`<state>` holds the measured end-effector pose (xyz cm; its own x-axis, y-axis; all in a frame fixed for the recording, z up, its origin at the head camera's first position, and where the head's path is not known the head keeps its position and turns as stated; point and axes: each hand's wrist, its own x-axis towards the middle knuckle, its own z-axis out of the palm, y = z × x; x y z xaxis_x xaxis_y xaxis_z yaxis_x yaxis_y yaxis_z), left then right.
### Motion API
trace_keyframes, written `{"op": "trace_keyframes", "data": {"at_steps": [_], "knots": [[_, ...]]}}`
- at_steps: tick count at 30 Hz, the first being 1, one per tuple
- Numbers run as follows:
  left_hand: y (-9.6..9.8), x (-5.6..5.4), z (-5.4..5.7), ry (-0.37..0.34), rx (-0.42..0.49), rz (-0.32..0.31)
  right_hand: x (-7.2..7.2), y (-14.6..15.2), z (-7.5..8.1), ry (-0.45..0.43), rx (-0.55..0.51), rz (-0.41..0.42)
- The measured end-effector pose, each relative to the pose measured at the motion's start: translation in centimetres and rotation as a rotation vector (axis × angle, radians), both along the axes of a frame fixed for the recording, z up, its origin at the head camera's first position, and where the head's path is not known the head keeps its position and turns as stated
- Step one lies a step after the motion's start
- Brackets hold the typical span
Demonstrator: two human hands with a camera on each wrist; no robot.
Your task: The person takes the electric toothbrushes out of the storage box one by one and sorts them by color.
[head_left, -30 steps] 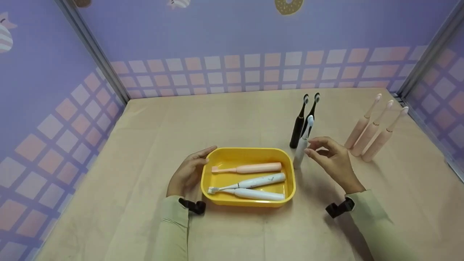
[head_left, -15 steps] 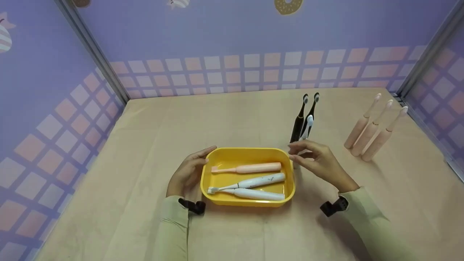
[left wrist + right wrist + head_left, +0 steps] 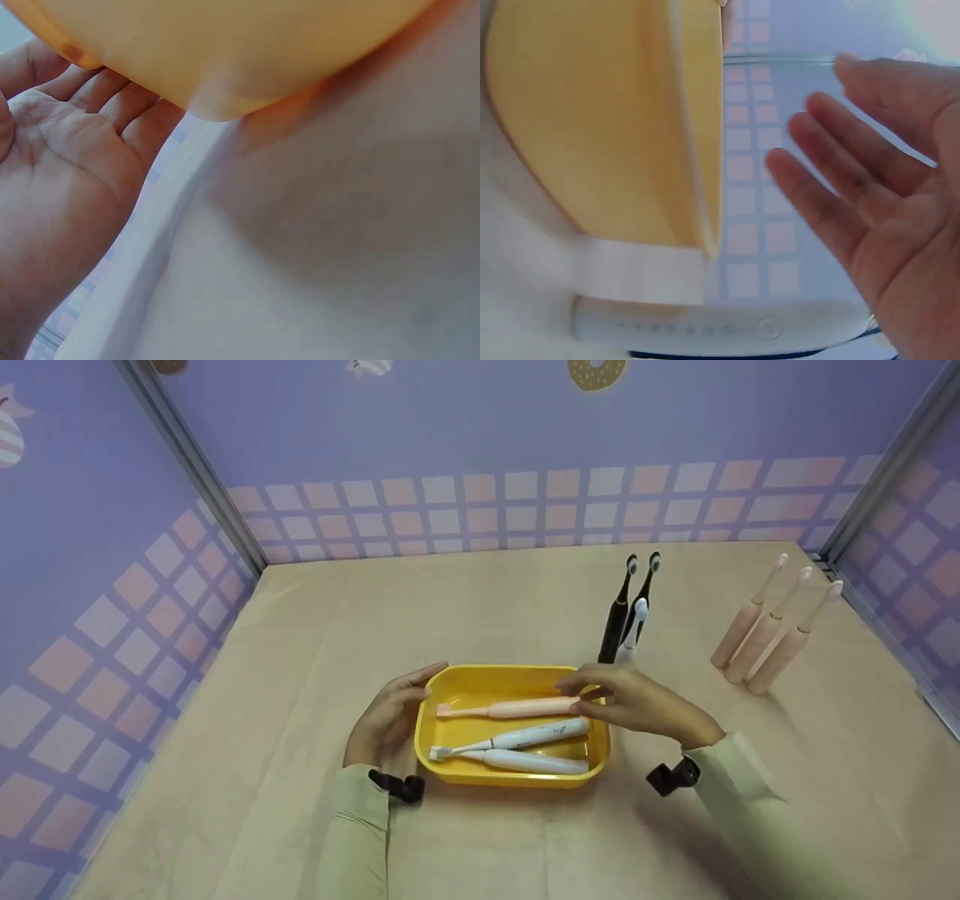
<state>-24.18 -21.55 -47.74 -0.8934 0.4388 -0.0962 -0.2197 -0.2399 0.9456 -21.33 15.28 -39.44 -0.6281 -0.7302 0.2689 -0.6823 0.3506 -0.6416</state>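
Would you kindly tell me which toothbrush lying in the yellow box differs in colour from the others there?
The pink toothbrush, farthest back in the yellow box; the middle toothbrush and the near-side toothbrush are both white.

Centre: yellow tub (image 3: 510,782); pink toothbrush (image 3: 525,708), white toothbrushes (image 3: 534,763). Right: pink toothbrushes (image 3: 755,647), black toothbrushes (image 3: 613,630), white toothbrush (image 3: 628,652). Top: wall (image 3: 450,427) is purple with pink-and-white squares (image 3: 521,483).
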Motion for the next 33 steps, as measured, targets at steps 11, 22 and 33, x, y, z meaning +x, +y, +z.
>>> {"op": "trace_keyframes", "data": {"at_steps": [11, 22, 33], "knots": [[-0.1, -0.1, 0.1, 0.008, -0.012, -0.014, -0.4, -2.0, 1.8, -0.098, 0.222, 0.105], [-0.2, 0.0, 0.1, 0.011, -0.004, -0.022, -1.5, -3.7, 1.7, -0.141, 0.336, 0.124], [-0.1, 0.0, 0.1, 0.015, -0.015, -0.006, -2.7, -5.6, 1.3, -0.22, 0.459, 0.118]]}}
